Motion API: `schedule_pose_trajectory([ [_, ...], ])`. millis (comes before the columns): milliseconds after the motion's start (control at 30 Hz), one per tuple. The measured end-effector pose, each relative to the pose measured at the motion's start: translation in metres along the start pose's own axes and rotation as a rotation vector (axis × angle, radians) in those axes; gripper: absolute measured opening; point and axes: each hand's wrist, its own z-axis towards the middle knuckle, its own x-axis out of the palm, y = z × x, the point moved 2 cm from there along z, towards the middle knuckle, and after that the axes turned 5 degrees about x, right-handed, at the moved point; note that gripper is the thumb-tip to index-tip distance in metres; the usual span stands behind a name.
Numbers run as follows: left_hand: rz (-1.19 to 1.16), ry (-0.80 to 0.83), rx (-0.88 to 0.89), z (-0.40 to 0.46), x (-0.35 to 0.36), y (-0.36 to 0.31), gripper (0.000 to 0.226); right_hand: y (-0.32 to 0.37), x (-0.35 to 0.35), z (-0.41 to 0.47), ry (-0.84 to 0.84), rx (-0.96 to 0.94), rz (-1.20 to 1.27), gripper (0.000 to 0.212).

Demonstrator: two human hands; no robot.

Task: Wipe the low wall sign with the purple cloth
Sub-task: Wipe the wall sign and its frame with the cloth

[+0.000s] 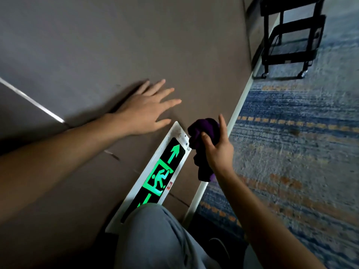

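A lit green exit sign [163,171] in a white frame sits low on the brown wall, with an arrow and a running figure glowing on black. My right hand [218,150] grips a bunched purple cloth [202,144], held at the sign's far right corner; the cloth touches or nearly touches the frame edge. My left hand [147,111] lies flat on the wall above the sign, fingers spread, holding nothing. My knee in grey trousers [155,235] hides the sign's near end.
A white skirting strip [239,107] runs along the wall's foot. Blue and orange patterned carpet [291,152] covers the floor to the right. A black wheeled cart [291,35] stands on the carpet by the wall farther ahead.
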Motion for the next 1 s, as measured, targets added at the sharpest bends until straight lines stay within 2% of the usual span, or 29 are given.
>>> schedule_pose_trajectory([
  [133,0.211,0.102,-0.003,0.018,0.006,0.013,0.079,-0.002,0.020,0.024,0.037,-0.091,-0.037,0.066],
  [233,0.364,0.155,0.003,0.020,0.012,0.020,0.087,-0.013,0.030,0.037,0.043,-0.077,-0.061,0.060],
  [367,0.528,0.188,0.044,0.008,0.010,0.033,0.085,-0.019,0.045,0.043,0.075,-0.051,-0.054,0.059],
  [567,0.613,0.197,0.080,-0.011,0.010,0.042,0.081,-0.008,0.070,0.052,0.293,0.043,-0.104,0.073],
  [800,0.626,0.174,0.074,-0.004,0.016,0.036,0.079,-0.001,0.088,0.058,0.263,0.030,-0.220,0.071],
  [1000,0.629,0.183,0.083,-0.003,0.016,0.035,0.079,-0.010,0.103,0.041,0.097,-0.027,-0.221,0.064],
])
